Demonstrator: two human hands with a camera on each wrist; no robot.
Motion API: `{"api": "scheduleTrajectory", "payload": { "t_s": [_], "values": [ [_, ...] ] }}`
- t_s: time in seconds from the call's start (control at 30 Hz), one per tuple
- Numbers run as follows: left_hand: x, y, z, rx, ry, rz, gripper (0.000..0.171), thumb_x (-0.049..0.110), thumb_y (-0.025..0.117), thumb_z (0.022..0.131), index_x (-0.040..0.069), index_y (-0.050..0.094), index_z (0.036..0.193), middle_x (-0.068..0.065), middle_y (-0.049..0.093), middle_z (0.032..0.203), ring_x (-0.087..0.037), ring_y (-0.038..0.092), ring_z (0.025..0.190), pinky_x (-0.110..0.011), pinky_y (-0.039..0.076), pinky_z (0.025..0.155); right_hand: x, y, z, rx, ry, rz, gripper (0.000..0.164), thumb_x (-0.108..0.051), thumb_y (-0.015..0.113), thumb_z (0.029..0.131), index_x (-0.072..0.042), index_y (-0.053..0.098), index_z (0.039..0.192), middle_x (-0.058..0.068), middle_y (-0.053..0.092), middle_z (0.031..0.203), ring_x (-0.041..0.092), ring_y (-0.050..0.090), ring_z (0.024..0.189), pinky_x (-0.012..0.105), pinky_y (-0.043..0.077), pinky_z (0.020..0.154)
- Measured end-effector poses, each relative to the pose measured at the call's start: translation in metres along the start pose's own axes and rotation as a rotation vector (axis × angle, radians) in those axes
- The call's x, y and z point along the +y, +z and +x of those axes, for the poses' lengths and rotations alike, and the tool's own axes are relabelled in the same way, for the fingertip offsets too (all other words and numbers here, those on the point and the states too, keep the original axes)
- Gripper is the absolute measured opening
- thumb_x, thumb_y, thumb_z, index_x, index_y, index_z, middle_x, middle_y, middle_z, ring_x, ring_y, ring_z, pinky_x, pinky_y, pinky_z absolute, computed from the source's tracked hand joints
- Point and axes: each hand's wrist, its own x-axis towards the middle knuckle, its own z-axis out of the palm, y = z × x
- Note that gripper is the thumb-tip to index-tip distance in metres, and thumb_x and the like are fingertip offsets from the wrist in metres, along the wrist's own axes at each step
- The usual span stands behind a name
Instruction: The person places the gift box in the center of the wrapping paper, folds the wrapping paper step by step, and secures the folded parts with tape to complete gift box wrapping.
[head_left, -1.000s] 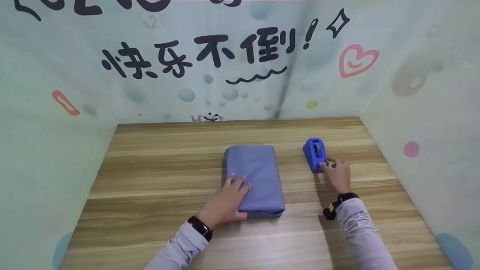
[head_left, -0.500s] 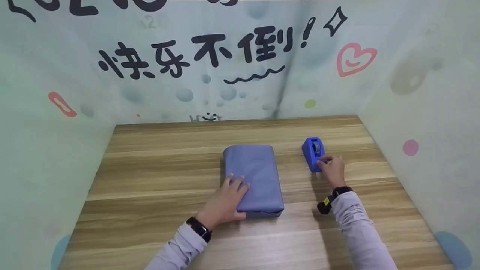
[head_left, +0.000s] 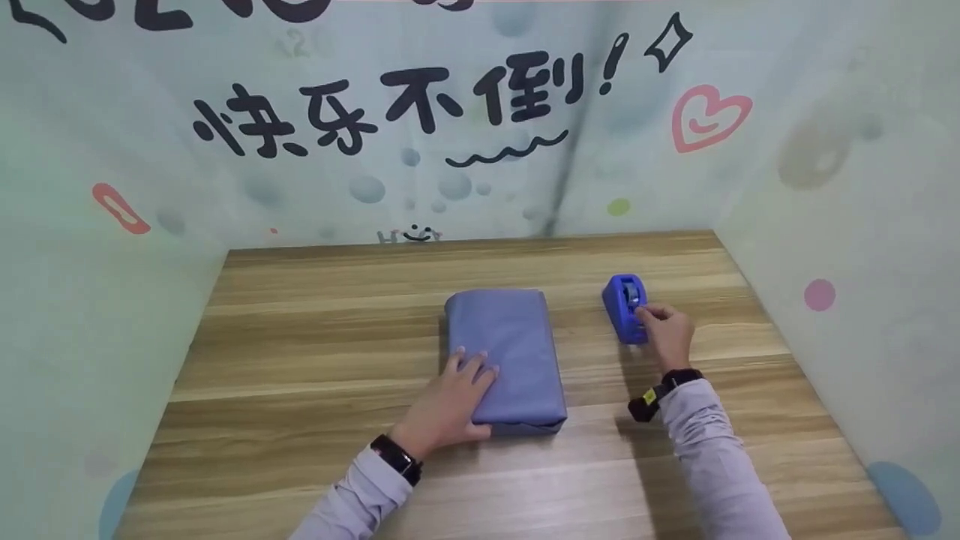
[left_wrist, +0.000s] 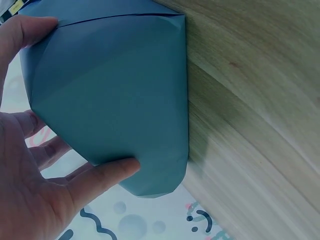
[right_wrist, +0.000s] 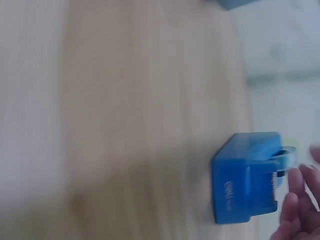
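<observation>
A package wrapped in blue-grey paper (head_left: 514, 330) lies flat in the middle of the table. My left hand (head_left: 442, 412) rests on its near left part, fingers spread over the top and thumb at the near end. In the left wrist view, one finger (left_wrist: 107, 177) presses the package's long side (left_wrist: 125, 95). To the right stands a blue tape dispenser (head_left: 616, 309) with a roll of clear tape (head_left: 631, 293). At its front, my right hand (head_left: 673, 337) pinches the tape close to the roll with thumb and fingertips; the strip itself is too fine to make out.
The wood-grain table (head_left: 315, 337) is bounded by printed cloth walls at the back (head_left: 322, 202) and both sides. A strip of table separates the package from the dispenser. A dark wrist camera (head_left: 645, 405) hangs below the right wrist.
My right hand has moved from the dispenser's front end up toward the tape roll, its fingertips now closer together. My left hand and the package have stayed put.
</observation>
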Motion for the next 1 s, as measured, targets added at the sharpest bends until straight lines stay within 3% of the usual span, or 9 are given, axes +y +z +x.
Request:
{"api": "scheduleTrajectory", "payload": {
  "t_s": [0.07,0.17,0.3,0.37,0.43,0.53,0.67,0.83,1.0],
  "values": [
    [0.000,-0.001,0.000,-0.004,-0.004,-0.004,0.079,0.048,0.070,0.071,0.006,0.045,0.134,-0.019,0.043,0.138,-0.044,0.039,0.125,-0.046,0.041,0.102,-0.002,-0.005,0.002,-0.006,0.056,0.025,0.026,-0.013,0.068,0.082,0.005,0.069,0.101,0.005,0.071,0.084,-0.003,0.054,0.066,0.013,0.042,0.068],
    [0.000,-0.002,0.000,-0.014,-0.015,-0.013,0.079,0.048,0.070,0.072,0.006,0.045,0.135,-0.019,0.043,0.138,-0.044,0.038,0.126,-0.046,0.041,0.103,-0.005,-0.010,0.004,-0.064,0.146,0.061,0.031,-0.013,0.065,0.084,0.004,0.066,0.110,0.010,0.069,0.100,0.000,0.057,0.072,0.018,0.047,0.074],
    [0.001,-0.002,0.000,-0.030,-0.022,-0.029,0.080,0.048,0.069,0.073,0.006,0.044,0.136,-0.019,0.041,0.139,-0.046,0.037,0.126,-0.046,0.042,0.102,-0.008,-0.014,0.005,-0.138,0.291,0.246,0.056,-0.007,0.066,0.082,0.000,0.047,0.134,0.021,0.055,0.122,0.013,0.061,0.081,0.031,0.054,0.082],
    [0.001,-0.002,0.000,-0.031,-0.025,-0.038,0.080,0.048,0.069,0.073,0.007,0.044,0.136,-0.019,0.041,0.140,-0.046,0.037,0.127,-0.046,0.043,0.101,-0.002,-0.015,0.008,-0.174,0.338,0.386,0.068,-0.001,0.067,0.078,-0.002,0.037,0.139,0.022,0.056,0.117,0.017,0.063,0.079,0.035,0.055,0.079],
    [0.001,-0.001,0.000,-0.027,-0.025,-0.042,0.080,0.048,0.069,0.073,0.007,0.044,0.136,-0.019,0.041,0.139,-0.046,0.037,0.126,-0.046,0.042,0.101,-0.003,-0.016,0.008,-0.193,0.386,0.459,0.073,0.001,0.065,0.078,-0.002,0.028,0.141,0.018,0.057,0.106,0.017,0.062,0.075,0.036,0.055,0.078],
    [0.002,0.000,0.000,-0.018,-0.021,-0.047,0.079,0.047,0.069,0.073,0.007,0.044,0.136,-0.019,0.041,0.139,-0.047,0.037,0.126,-0.047,0.041,0.102,-0.003,-0.018,0.007,-0.193,0.452,0.572,0.064,0.006,0.060,0.079,0.000,0.027,0.135,0.010,0.053,0.090,0.014,0.058,0.067,0.034,0.055,0.073],
    [0.001,0.001,-0.002,-0.009,-0.021,-0.046,0.079,0.047,0.070,0.073,0.006,0.044,0.135,-0.020,0.042,0.138,-0.047,0.037,0.126,-0.047,0.041,0.102,-0.009,-0.020,-0.002,-0.186,0.514,0.637,0.044,0.008,0.054,0.083,-0.001,0.031,0.119,0.007,0.043,0.090,0.010,0.051,0.066,0.029,0.055,0.073],
    [0.001,0.002,-0.003,-0.009,-0.033,-0.057,0.079,0.047,0.071,0.072,0.006,0.045,0.135,-0.020,0.041,0.139,-0.048,0.036,0.126,-0.047,0.043,0.100,0.000,-0.020,-0.009,-0.187,0.510,0.726,0.022,0.011,0.053,0.083,-0.004,0.040,0.090,0.005,0.047,0.079,0.009,0.050,0.062,0.026,0.056,0.068],
    [0.001,0.003,-0.001,-0.004,-0.016,-0.048,0.079,0.047,0.069,0.071,0.006,0.045,0.135,-0.020,0.042,0.138,-0.046,0.037,0.126,-0.047,0.040,0.103,0.011,-0.019,-0.012,-0.157,0.473,0.765,0.020,0.014,0.050,0.082,-0.004,0.046,0.074,0.003,0.050,0.073,0.010,0.052,0.060,0.025,0.056,0.067]
  ]
}}
